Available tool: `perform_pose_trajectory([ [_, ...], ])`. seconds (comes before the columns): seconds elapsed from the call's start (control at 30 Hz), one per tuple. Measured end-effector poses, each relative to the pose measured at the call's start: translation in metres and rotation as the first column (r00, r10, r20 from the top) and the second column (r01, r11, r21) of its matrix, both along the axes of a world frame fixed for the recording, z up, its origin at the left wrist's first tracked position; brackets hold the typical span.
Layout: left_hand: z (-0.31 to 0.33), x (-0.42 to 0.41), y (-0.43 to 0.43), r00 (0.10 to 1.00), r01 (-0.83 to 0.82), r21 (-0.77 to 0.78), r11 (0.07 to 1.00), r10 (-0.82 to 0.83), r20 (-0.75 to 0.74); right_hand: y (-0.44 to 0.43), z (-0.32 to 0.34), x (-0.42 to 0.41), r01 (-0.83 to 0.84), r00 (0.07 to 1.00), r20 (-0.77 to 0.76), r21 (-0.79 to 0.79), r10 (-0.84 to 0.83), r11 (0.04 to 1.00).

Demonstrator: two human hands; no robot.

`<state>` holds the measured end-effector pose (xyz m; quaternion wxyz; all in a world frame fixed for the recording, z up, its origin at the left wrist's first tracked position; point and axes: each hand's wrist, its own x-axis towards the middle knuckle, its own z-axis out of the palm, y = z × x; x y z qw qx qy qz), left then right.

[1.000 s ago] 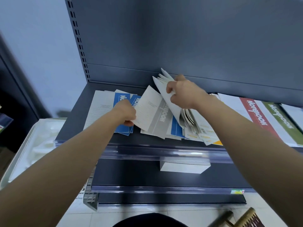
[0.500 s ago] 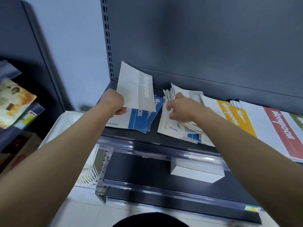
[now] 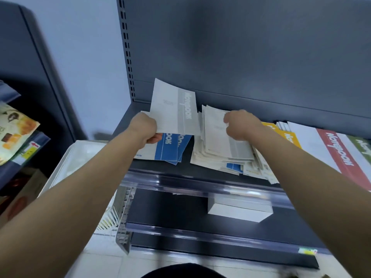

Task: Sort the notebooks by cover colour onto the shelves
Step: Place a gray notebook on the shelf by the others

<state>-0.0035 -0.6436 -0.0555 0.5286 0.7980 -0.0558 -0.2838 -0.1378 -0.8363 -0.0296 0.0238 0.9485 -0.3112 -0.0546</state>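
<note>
— First, the left hand (image 3: 144,129)?
— Fingers curled tight, thumb beneath, clamped on the lower corner of a grey notebook (image 3: 174,109). Held tilted up, off the shelf (image 3: 186,168), above the blue notebooks (image 3: 168,149).
— Why lifted rather than laid down?
— Likely to keep grey out of the blue stack; no separate grey stack in view on this level.
— And the right hand (image 3: 241,125)?
— Curled down onto the mixed pile (image 3: 216,157), knuckles up. Pinching a cover or merely pressing? Cannot tell. Probably steadying the heap or leafing for the next pick.
— Anything sorted?
— Further right, overlapping in a row: yellow notebook (image 3: 289,137), red notebook (image 3: 337,151), green notebook (image 3: 361,147).
— Surface?
— Dark metal, edged with a clear front rail (image 3: 200,183); slotted upright (image 3: 126,47) at the back left; a white box (image 3: 239,213) on the level below.
— Room?
— Pale wall (image 3: 90,57), white tray (image 3: 76,157) at lower left, printed packets (image 3: 16,125) on a neighbouring rack, tiled floor (image 3: 96,257) beneath.
</note>
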Motion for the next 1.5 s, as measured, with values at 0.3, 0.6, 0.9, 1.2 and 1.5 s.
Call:
perform_pose_trajectory([
  [0.3,-0.005,-0.057,-0.075,0.959,0.279,-0.002,0.960,-0.279,-0.043,-0.023,0.018,-0.035,0.133,0.978,0.171,-0.042,-0.124,0.990],
  [0.6,-0.016,-0.053,-0.092,0.895,0.346,0.317,0.883,-0.412,0.170,-0.020,0.005,-0.046,-0.031,0.996,0.088,0.174,0.016,0.984],
  [0.9,-0.026,-0.045,-0.090,0.970,0.234,0.100,0.967,-0.224,-0.098,-0.001,-0.020,-0.035,-0.149,0.981,-0.079,0.289,0.178,0.946],
  [1.2,-0.014,-0.046,-0.078,0.973,0.112,-0.160,0.981,-0.141,-0.184,0.011,-0.032,-0.022,-0.228,0.967,-0.069,0.208,0.247,0.951],
  [1.5,-0.011,-0.040,-0.076,0.972,0.209,-0.164,0.964,-0.224,-0.076,0.005,-0.023,-0.014,-0.247,0.964,0.101,0.002,0.245,0.969],
])
